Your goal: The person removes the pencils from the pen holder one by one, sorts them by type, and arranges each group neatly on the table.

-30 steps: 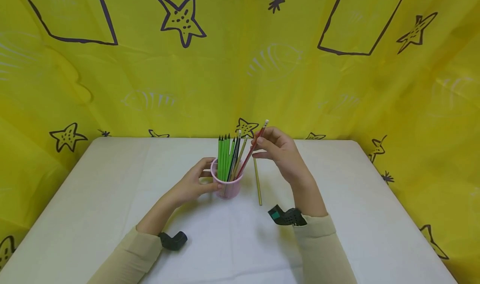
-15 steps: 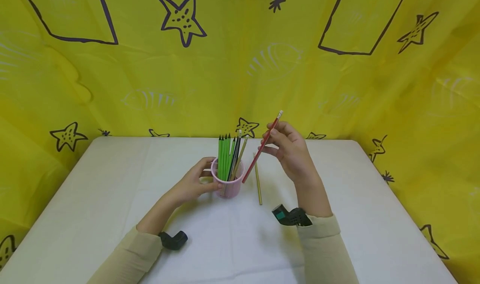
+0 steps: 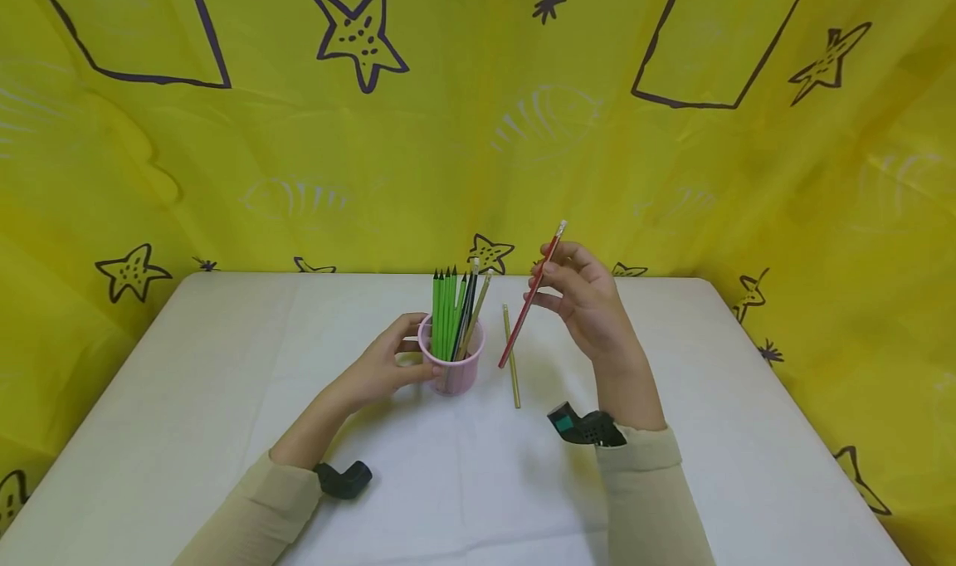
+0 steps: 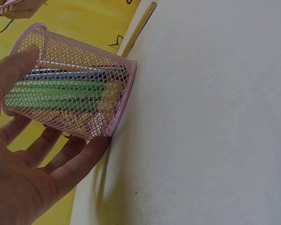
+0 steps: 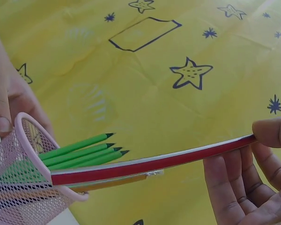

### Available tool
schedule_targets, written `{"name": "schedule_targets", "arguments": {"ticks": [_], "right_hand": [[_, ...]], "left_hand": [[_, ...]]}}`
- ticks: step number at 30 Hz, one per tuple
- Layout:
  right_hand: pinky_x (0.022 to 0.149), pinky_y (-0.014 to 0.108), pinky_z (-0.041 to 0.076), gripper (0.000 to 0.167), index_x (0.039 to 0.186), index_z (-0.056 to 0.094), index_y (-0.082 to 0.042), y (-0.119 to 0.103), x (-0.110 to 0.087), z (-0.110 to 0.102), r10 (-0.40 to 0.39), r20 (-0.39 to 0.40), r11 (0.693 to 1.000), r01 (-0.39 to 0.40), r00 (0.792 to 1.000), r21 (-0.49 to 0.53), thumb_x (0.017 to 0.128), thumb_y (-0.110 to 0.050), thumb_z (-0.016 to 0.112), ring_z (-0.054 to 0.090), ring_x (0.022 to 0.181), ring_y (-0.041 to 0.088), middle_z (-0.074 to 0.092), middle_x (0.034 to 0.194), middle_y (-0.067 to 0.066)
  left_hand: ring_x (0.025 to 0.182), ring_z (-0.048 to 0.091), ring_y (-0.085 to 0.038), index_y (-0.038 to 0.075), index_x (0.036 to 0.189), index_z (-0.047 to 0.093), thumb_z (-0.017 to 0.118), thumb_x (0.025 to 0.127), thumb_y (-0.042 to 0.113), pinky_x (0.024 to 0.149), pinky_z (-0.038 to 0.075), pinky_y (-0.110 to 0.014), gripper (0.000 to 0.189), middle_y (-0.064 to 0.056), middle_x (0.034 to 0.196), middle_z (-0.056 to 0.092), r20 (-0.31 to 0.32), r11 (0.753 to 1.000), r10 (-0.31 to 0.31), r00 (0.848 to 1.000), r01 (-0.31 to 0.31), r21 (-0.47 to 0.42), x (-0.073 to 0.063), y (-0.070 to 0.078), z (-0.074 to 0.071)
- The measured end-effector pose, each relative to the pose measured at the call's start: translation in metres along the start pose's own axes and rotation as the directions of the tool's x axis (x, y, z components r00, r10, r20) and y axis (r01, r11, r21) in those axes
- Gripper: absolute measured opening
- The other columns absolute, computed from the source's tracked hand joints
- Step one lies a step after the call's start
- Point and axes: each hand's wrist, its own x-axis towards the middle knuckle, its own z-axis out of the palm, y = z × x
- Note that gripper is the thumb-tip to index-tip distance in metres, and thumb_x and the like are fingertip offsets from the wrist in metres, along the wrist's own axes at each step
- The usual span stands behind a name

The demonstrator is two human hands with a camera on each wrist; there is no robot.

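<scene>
the step in hand seemed to be the handling of a single pencil: the right hand (image 3: pixel 586 300) held the red pencil (image 3: pixel 519 325) aslant in the air, fingers and thumb pinching its upper half, its lower end just beside the pink mesh cup (image 3: pixel 457 379), outside the rim. the left hand (image 3: pixel 388 367) had its thumb and spread fingers curled round the cup, which stood upright on the worktop (image 3: pixel 418 500) with green pencils (image 3: pixel 441 321), points up, and a leaning gold pencil (image 3: pixel 476 309) inside. a loose gold pencil (image 3: pixel 514 387) lay near the cup, crossed by the red pencil in the head view. the next move, one judged, called for a firm pinch, a steadied cup and a lower end guided clear of the rim.
</scene>
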Motion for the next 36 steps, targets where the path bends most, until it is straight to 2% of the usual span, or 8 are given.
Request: {"name": "schedule_targets", "arguments": {"ticks": [4, 12, 19, 26, 36], "right_hand": [[0.078, 0.034, 0.060, 0.016, 0.109, 0.058, -0.012, 0.003, 0.002, -0.006, 0.012, -0.010, 1.000, -0.012, 1.000, -0.025, 0.099, -0.001, 0.052, 0.064, 0.086, 0.016, 0.060, 0.098, 0.003], [0.076, 0.034, 0.061, 0.013, 0.110, 0.058, -0.011, 0.012, 0.007, -0.016, 0.063, -0.074, 0.988, -0.072, 0.995, -0.133, 0.099, -0.004, 0.057, 0.063, 0.084, 0.016, 0.063, 0.098, 0.002], [0.075, 0.034, 0.062, 0.023, 0.118, 0.054, 0.001, 0.025, 0.012, -0.024, 0.151, -0.137, 0.951, -0.182, 0.979, -0.250, 0.098, -0.008, 0.060, 0.063, 0.084, 0.016, 0.062, 0.098, 0.002], [0.076, 0.033, 0.061, 0.023, 0.119, 0.055, -0.003, 0.036, 0.014, -0.031, 0.209, -0.189, 0.916, -0.259, 0.960, -0.306, 0.097, -0.008, 0.060, 0.062, 0.084, 0.017, 0.062, 0.095, 0.002], [0.074, 0.032, 0.061, 0.030, 0.125, 0.053, 0.002, 0.045, 0.016, -0.038, 0.261, -0.247, 0.872, -0.338, 0.933, -0.353, 0.098, -0.009, 0.060, 0.062, 0.082, 0.016, 0.062, 0.095, 0.003]], "left_hand": [[0.129, 0.053, -0.035, 0.018, 0.145, 0.040, 0.081, 0.085, 0.017, 0.103, 0.048, -0.051, 0.073, -0.013, 0.144, 0.049, 0.000, 1.000, 0.002, 1.000, -0.002, 0.000, 0.001, 0.000, 0.000], [0.131, 0.052, -0.036, 0.019, 0.145, 0.039, 0.080, 0.085, 0.020, 0.103, 0.048, -0.052, 0.073, -0.013, 0.146, 0.047, -0.004, 1.000, 0.001, 1.000, -0.001, 0.014, 0.001, 0.000, 0.000], [0.131, 0.051, -0.036, 0.018, 0.145, 0.039, 0.081, 0.084, 0.020, 0.104, 0.048, -0.053, 0.074, -0.013, 0.148, 0.046, -0.003, 1.000, -0.005, 1.000, 0.005, 0.011, 0.002, 0.000, 0.000], [0.131, 0.051, -0.037, 0.018, 0.145, 0.040, 0.081, 0.085, 0.020, 0.104, 0.047, -0.053, 0.073, -0.013, 0.147, 0.047, -0.001, 1.000, 0.003, 1.000, -0.003, 0.008, 0.001, -0.002, 0.000], [0.132, 0.050, -0.037, 0.019, 0.145, 0.040, 0.080, 0.085, 0.020, 0.105, 0.045, -0.055, 0.072, -0.013, 0.147, 0.047, 0.002, 1.000, 0.010, 1.000, -0.010, 0.018, 0.001, -0.001, 0.000]]}}
